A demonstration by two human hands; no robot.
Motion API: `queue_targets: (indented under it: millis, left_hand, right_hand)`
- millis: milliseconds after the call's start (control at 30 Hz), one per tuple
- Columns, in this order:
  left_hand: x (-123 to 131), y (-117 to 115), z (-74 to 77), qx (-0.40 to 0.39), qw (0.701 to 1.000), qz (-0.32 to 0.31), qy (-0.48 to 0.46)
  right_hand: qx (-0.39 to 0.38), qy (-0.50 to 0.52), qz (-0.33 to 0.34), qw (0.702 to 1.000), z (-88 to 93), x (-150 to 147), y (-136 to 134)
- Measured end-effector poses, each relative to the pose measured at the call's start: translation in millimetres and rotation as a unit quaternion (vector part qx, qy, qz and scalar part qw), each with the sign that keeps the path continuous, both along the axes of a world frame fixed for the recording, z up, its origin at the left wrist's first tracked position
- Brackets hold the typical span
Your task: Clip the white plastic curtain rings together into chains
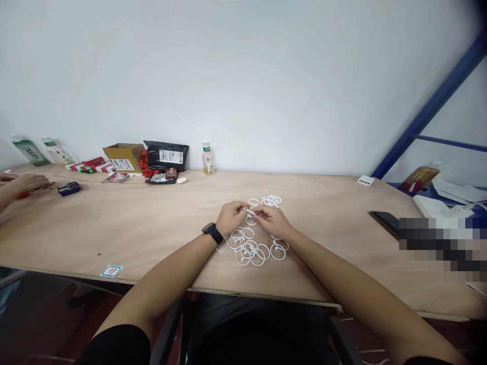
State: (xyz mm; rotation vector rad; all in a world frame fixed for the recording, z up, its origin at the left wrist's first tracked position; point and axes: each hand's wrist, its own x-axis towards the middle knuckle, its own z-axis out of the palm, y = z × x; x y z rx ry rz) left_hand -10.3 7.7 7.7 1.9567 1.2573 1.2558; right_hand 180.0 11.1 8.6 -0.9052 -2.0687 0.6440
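Note:
Between the fingertips of both hands is a white plastic ring [250, 212], seen tilted just above the table. My left hand [231, 217], with a dark watch on the wrist, pinches its left side. On the right side, my right hand [272, 219] closes thumb and fingers on the same ring. Several more white rings [249, 252] with small clips or knobs lie overlapping nearer to me. A smaller bunch of white rings [272, 201] lies just beyond my hands. Fine detail of the held ring is partly hidden by my fingers.
Along the wall stand a drink bottle [208, 159], a black parcel bag [167, 156] and an open cardboard box [124, 157]. At the far left another person's hand [32, 181] rests near a dark case [69, 188]. A phone [385, 222] lies at right.

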Motion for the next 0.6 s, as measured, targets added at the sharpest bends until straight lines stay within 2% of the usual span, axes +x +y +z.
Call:
queue_targets:
  millis: [133, 267, 400, 500, 600]
  left_hand:
    - [-2.0, 1.3, -1.4, 0.059, 0.993, 0.005, 0.106]
    - [-2.0, -0.7, -0.2, 0.021, 0.964, -0.018, 0.264]
    - [0.0, -3.3, 2.0, -0.021, 0.941, -0.034, 0.335]
    - [0.6, -3.9, 3.5, -0.018, 0.94, -0.048, 0.336]
    - [0.3, -3.1, 3.4, -0.011, 0.943, -0.052, 0.328]
  right_hand:
    - [0.103, -0.067, -0.104, 0.987, -3.0, 14.9, 17.6]
    - [0.134, -0.149, -0.153, 0.968, -7.2, 29.4, 31.7]
    - [0.132, -0.215, -0.099, 0.963, -10.3, 27.6, 30.9]
    - [0.131, -0.274, -0.053, 0.951, -10.3, 20.1, 26.9]
    - [0.116, -0.306, -0.04, 0.944, -8.3, 15.4, 25.6]
